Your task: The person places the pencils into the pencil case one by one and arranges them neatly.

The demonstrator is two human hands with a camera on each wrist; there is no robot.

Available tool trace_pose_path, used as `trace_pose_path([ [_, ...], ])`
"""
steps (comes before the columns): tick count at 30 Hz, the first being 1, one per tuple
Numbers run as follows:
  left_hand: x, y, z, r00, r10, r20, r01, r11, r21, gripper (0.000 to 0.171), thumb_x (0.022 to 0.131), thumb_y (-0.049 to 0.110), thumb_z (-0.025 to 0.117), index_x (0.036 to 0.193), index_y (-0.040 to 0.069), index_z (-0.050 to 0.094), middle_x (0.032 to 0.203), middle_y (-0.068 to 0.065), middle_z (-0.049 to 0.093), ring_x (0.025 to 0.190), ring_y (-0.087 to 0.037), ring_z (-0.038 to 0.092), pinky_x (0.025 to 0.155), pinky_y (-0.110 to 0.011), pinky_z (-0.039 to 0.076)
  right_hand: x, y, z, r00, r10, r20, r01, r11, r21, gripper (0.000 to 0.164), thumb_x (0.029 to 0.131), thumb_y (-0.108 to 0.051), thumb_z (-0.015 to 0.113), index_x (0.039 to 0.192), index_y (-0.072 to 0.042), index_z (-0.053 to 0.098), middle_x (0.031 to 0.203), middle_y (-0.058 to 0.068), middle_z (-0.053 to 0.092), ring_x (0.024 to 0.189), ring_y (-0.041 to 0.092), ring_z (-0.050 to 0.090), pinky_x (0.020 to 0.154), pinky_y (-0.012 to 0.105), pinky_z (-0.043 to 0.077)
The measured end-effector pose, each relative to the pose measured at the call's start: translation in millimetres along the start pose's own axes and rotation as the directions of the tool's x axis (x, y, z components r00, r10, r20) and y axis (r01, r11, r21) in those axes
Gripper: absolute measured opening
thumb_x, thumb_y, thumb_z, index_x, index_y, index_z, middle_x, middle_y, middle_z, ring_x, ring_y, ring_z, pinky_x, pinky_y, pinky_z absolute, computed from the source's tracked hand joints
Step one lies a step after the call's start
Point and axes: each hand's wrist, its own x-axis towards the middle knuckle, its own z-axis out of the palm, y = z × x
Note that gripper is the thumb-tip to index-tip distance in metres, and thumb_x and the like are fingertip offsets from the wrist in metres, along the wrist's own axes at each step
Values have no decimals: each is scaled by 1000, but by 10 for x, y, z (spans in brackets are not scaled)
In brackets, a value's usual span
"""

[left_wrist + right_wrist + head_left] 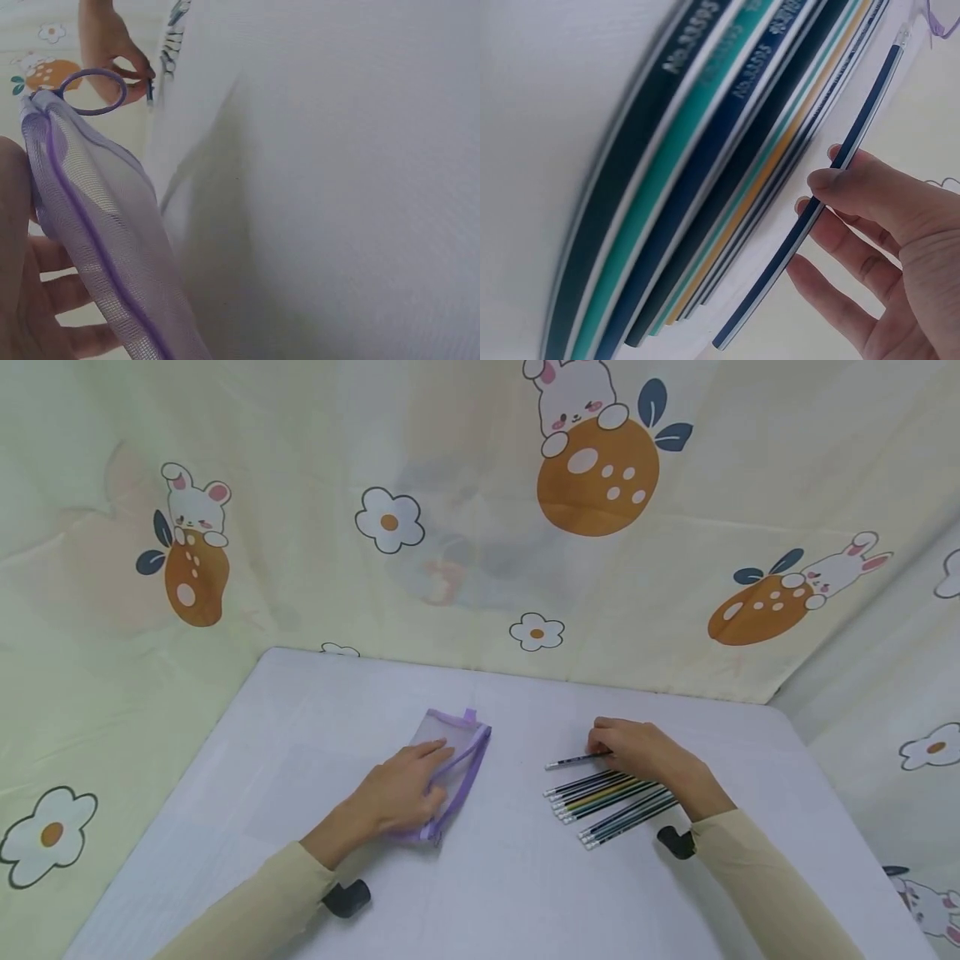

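Observation:
A purple mesh zip pouch [460, 777] is in my left hand [405, 785], left of the middle of the table. From the left wrist the pouch [112, 217] stands between thumb and fingers [67, 292], with a purple ring loop [94, 91] at its end. My right hand [637, 747] pinches one dark blue pencil [780, 251] between thumb and fingertips, at the far side of a row of pencils [600, 793]. Those pencils lie side by side, dark, green, blue and yellow, white ends toward the pouch; the right hand and wrist hide part of them.
The white table [517, 893] has rounded far corners. A cream curtain [465, 585] printed with rabbits and flowers hangs behind it and along both sides. Black wrist camera pieces [348, 897] stick out below both sleeves.

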Motion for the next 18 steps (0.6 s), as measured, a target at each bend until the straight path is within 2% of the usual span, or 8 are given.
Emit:
trace_pose_path([
  [3, -5, -21, -24, 1000, -11, -27, 9, 998, -55, 52, 92, 22, 53, 142, 10, 59, 146, -5, 58, 131, -28, 58, 104, -47, 50, -13, -4, -25, 1000, -8, -19, 8, 1000, -5, 20, 86, -7, 79, 101, -19, 73, 98, -7, 61, 86, 12, 58, 81, 39, 57],
  [5, -11, -36, -48, 999, -26, -38, 22, 994, -105, 48, 92, 19, 54, 138, 9, 63, 132, -5, 68, 103, -23, 70, 88, -40, 57, -15, -13, -49, 999, -14, -33, 13, 1000, -7, 20, 86, -7, 79, 101, -19, 73, 98, -7, 62, 86, 12, 58, 81, 39, 57],
  [6, -15, -42, -61, 998, -35, -45, 30, 991, -127, 46, 92, 18, 54, 136, 8, 65, 124, -4, 71, 90, -19, 70, 79, -37, 57, -15, -15, -58, 999, -17, -39, 16, 1000, -9, 20, 86, -7, 79, 101, -19, 73, 98, -7, 62, 87, 12, 58, 81, 39, 57],
  [8, -21, -54, -91, 997, -50, -55, 41, 986, -164, 44, 92, 16, 54, 132, 6, 67, 109, -4, 72, 67, -12, 59, 63, -31, 50, -14, -19, -68, 998, -23, -54, 22, 1000, -10, 21, 85, -7, 80, 102, -18, 73, 100, -6, 62, 87, 12, 59, 82, 39, 58],
  [9, -22, -62, -103, 997, -57, -59, 46, 982, -183, 43, 91, 15, 54, 131, 5, 68, 107, -4, 72, 65, -10, 54, 61, -29, 47, -11, -22, -71, 998, -22, -62, 22, 1000, -9, 22, 85, -8, 80, 102, -19, 73, 100, -6, 62, 88, 12, 59, 82, 38, 58],
  [10, -25, -68, -118, 996, -70, -60, 56, 977, -204, 42, 91, 15, 54, 130, 4, 69, 106, -4, 72, 65, -10, 54, 61, -29, 48, -10, -28, -75, 997, -24, -73, 23, 1000, -8, 22, 85, -8, 81, 102, -19, 73, 101, -6, 62, 88, 12, 59, 82, 38, 58],
  [15, -33, -100, -191, 989, -121, -83, 90, 947, -307, 38, 92, 12, 56, 125, 2, 71, 120, -10, 73, 92, -16, 63, 82, -35, 53, 0, -57, -86, 988, -42, -146, 42, 999, -7, 24, 84, -9, 82, 103, -20, 72, 104, -6, 62, 89, 12, 61, 81, 36, 58],
  [18, -38, -135, -222, 985, -148, -90, 104, 922, -374, 36, 92, 8, 56, 124, 0, 71, 118, -11, 74, 96, -18, 66, 78, -33, 53, 5, -84, -100, 977, -64, -204, 65, 998, 0, 26, 84, -9, 83, 104, -21, 73, 106, -6, 63, 92, 12, 62, 82, 36, 59],
])
